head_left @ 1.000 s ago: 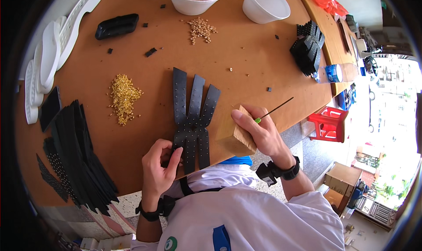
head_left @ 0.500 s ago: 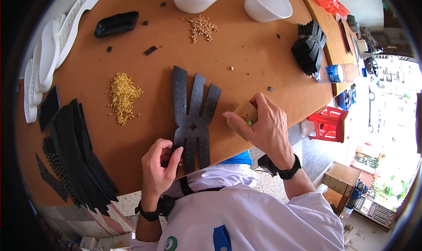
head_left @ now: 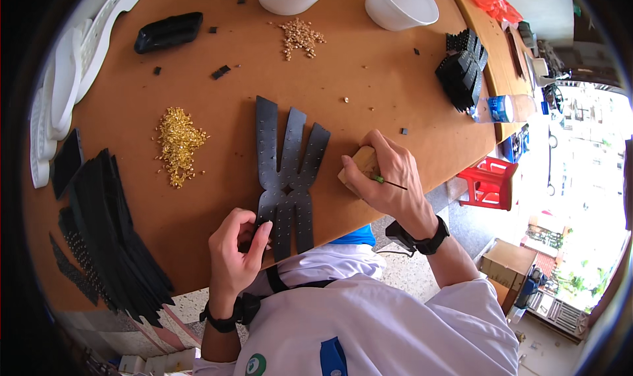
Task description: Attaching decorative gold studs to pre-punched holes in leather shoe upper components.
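A flat black perforated shoe upper (head_left: pixel 287 189), cut into several straps with small studs or holes, lies near the table's front edge. My left hand (head_left: pixel 235 252) is closed at its lower left edge, thumb and fingers pinched there; part of the fingers is hidden. To the right of the upper, my right hand (head_left: pixel 393 178) is wrapped round a small wooden block (head_left: pixel 364 157), resting on or just over the table. In the same grip sits a thin dark-shafted tool with a green end (head_left: pixel 378 178), its shaft pointing right. A pile of gold rivets (head_left: pixel 178 145) lies left of the upper.
Copper-coloured pieces (head_left: pixel 301 38) lie near a white bowl of gold pieces (head_left: pixel 285 0) and another white bowl (head_left: pixel 401 5). Black strips (head_left: pixel 109 224) and white soles (head_left: pixel 86 59) line the left. Stacked black uppers (head_left: pixel 463 73) and a bottle (head_left: pixel 501 109) stand right, above a red stool (head_left: pixel 489 183).
My right hand has turned on the wooden block, and the thin tool's dark shaft now shows, pointing right. The left hand stays at the upper's edge. The whole view has shifted slightly.
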Tool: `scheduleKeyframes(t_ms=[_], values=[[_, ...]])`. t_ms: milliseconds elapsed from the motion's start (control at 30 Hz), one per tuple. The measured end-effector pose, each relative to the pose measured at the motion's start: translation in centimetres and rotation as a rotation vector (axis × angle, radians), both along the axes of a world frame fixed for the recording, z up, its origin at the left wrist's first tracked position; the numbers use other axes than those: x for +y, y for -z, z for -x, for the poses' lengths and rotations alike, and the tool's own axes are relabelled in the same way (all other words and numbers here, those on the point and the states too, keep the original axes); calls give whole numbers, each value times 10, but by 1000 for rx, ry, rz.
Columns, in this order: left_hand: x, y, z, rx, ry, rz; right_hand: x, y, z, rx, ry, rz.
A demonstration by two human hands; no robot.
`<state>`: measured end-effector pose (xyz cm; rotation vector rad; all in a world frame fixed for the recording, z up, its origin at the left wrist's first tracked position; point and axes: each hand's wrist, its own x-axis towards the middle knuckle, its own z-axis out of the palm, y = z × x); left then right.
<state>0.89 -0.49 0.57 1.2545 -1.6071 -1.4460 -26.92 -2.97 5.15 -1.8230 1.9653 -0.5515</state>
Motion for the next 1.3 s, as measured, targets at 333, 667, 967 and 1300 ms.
scheduleKeyframes(t_ms=[333, 667, 967, 1300], values=[[0, 2, -1, 21, -37, -32, 4, 10, 1, -89, 46, 27], [-2, 0, 2, 29, -51, -33, 1, 12, 5, -73, 11, 107], [2, -1, 0, 19, -62, 23, -7, -8, 24, -229, 191, 42], [-2, -3, 3, 156, -82, -96, -99, -2, 106, 2, 428, 28]])
